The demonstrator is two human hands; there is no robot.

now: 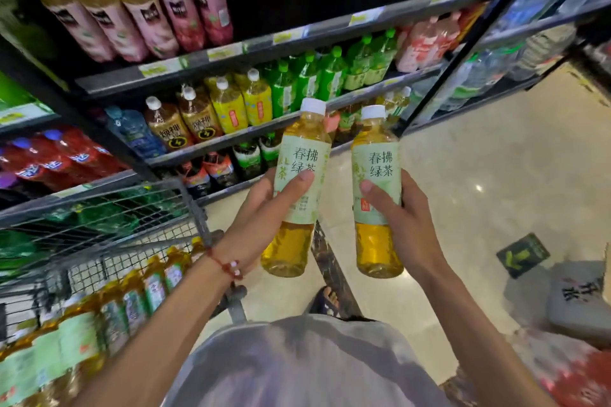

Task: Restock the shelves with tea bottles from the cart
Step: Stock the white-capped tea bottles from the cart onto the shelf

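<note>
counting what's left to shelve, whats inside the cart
Inside the cart are packed rows of tea bottles with amber liquid and pale green labels, blurred. Whatever sits beneath them, and the part behind the left forearm, is covered.

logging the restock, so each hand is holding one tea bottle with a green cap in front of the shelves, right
Not quite: the caps are white, not green. In the head view the left hand holds one tea bottle and the right hand holds a second tea bottle, both in front of the shelves.
</note>
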